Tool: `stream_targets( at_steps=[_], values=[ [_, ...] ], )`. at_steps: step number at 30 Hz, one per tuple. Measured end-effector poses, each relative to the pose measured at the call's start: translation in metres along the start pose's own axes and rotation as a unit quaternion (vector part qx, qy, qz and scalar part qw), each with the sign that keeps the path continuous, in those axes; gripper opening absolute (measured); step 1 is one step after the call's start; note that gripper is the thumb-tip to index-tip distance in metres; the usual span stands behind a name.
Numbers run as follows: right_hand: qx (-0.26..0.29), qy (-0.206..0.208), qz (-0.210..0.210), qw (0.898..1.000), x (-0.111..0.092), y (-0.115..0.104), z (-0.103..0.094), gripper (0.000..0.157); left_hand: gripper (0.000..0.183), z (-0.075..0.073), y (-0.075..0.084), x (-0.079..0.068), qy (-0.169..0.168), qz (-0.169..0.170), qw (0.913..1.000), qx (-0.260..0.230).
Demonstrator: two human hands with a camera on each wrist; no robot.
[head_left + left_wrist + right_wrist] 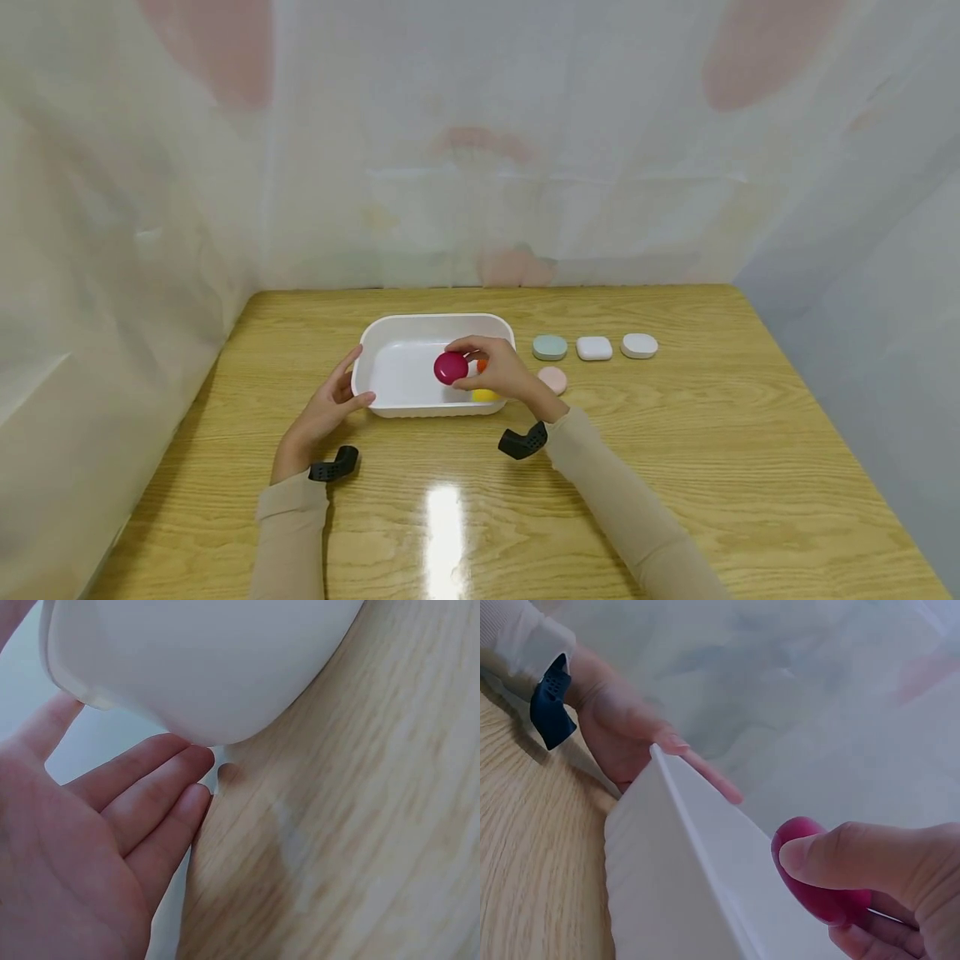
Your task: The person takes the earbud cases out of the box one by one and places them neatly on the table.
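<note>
A white plastic bin (408, 411) stands on the wooden table. My right hand (497, 367) pinches a glossy crimson soap bar (451, 367) above the bin's inside; the right wrist view shows the thumb flat against the soap bar (829, 898). Inside the bin at its right end, an orange piece (482, 365) and a yellow piece (484, 396) are partly covered by that hand. My left hand (324, 407) touches the bin's left end, thumb by the near corner. In the left wrist view its fingers lie nearly straight, the index fingertip at the rim of the bin (202, 660).
Right of the bin, a pale green oval bar (550, 347), a white rounded bar (594, 348) and a white oval bar (640, 346) stand in a row. A pale pink round bar (552, 380) lies nearer, by my right wrist. Hanging sheets (420, 225) border the table.
</note>
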State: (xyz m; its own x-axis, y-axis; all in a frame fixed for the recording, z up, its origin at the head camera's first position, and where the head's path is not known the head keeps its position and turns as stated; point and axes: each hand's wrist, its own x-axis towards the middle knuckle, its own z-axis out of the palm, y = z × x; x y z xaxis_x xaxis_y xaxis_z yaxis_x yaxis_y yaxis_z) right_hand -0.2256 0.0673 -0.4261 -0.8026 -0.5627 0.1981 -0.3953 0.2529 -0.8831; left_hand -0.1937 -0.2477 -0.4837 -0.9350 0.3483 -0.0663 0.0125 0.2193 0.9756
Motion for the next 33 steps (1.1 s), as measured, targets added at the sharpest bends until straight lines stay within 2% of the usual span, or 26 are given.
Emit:
stream_targets(
  at_steps=[17,26,33],
  values=[
    [0.03,0.083,0.029,0.996,-0.032,0.01,-0.034,0.051,0.081,0.0,-0.005,0.002,0.001,0.0,1.0,0.001],
    [0.05,0.118,0.033,0.991,-0.054,0.019,-0.047,0.046,0.08,0.0,-0.004,0.001,0.005,-0.001,1.0,0.005],
    [0.06,0.139,0.027,0.988,-0.072,0.029,-0.061,0.051,0.08,0.001,-0.003,0.001,0.006,-0.002,0.9999,0.01]
  ],
)
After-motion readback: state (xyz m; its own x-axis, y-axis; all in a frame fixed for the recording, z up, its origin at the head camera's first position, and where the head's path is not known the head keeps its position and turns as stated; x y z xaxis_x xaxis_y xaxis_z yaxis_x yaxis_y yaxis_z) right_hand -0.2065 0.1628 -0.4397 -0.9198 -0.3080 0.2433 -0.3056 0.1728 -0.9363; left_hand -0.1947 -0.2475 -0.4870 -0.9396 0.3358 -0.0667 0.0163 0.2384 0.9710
